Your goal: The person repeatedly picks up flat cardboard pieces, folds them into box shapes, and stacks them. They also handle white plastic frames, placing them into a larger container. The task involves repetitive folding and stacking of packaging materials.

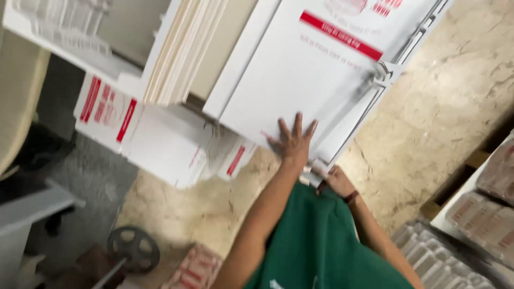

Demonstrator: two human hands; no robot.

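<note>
A person in a green garment is leaning over a stack of flat white cardboard sheets [310, 75], each one an unfolded box blank with red bars printed on it. The top sheet is smooth, matte and rectangular, and its long axis is running diagonally from the lower left, by the hands, up toward the upper right corner of the view. The stack is lying on a pale, mottled stone floor [450, 107].

The left hand [293, 140] is pressing flat on the near end of the top sheet, fingers spread wide and pointing up the sheet, palm down; its grip is wide and closing on nothing. The right hand [338, 181] is sitting lower, at the near corner of the stack, close to the body; its fingers are tucked at the sheet's edge and I cannot tell whether the grip is closed on the cardboard. A dark band is showing on that wrist.

To the left, more white blanks [160, 139] with red markings are lying fanned at an angle, and a thick bundle of cream sheets [182, 48] is standing on edge. At lower right, wrapped packs [482, 219] are sitting in what looks like a box, beside ribbed clear plastic trays [433, 257]. A small dark wheel [134, 249] is resting on the floor at lower left.
</note>
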